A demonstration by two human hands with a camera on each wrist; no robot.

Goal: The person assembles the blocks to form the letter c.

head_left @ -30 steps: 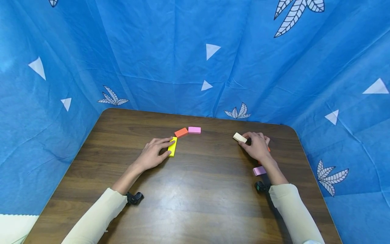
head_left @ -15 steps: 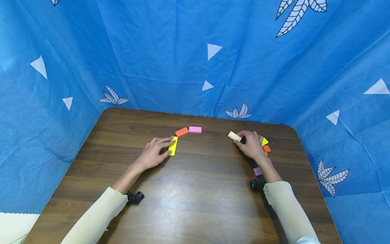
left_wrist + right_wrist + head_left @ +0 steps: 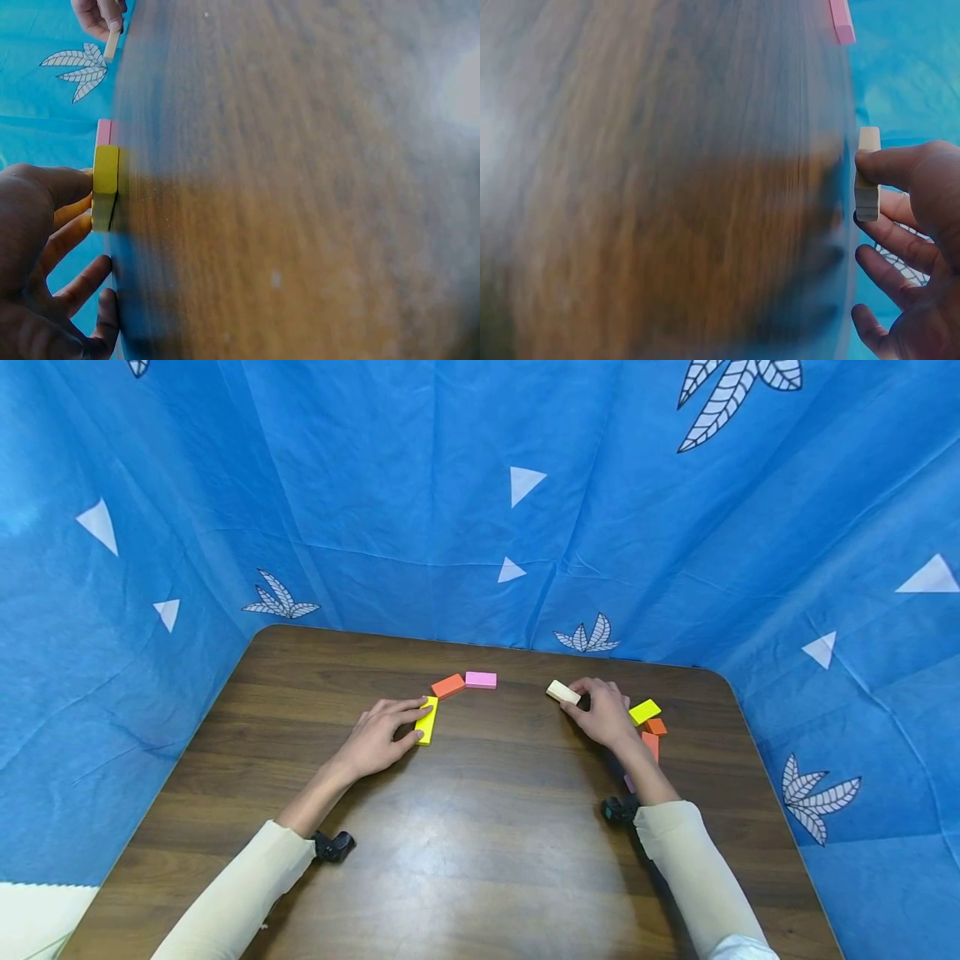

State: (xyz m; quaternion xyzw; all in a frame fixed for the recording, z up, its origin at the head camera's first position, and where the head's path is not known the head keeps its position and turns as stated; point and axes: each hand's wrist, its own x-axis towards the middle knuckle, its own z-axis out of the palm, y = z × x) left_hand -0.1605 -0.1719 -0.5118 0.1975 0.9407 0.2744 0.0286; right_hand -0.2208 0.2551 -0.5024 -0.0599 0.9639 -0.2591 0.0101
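My left hand (image 3: 378,739) is at a flat yellow block (image 3: 426,722) on the table, its thumb at the near end and fingertips at the far end. In the left wrist view, the thumb and fingers meet that yellow block (image 3: 106,176) from one side. My right hand (image 3: 603,714) pinches a cream wooden block (image 3: 563,692) by one end. From the right wrist view, the cream block (image 3: 868,176) sits between thumb and index finger, raised off the wood, while the other fingers spread below. An orange block (image 3: 447,686) and a pink block (image 3: 481,680) lie beyond the yellow one, in a curved row.
Beside my right wrist lie another yellow block (image 3: 645,712), a small orange block (image 3: 656,727), and a red-orange block (image 3: 650,746). A purple block (image 3: 629,783) shows partly behind the forearm. Blue cloth (image 3: 420,510) hangs around the brown wooden table (image 3: 480,860).
My right hand has carried the cream block leftward toward the pink block, uncovering the yellow and orange blocks at the right. The left hand has stayed at its yellow block.
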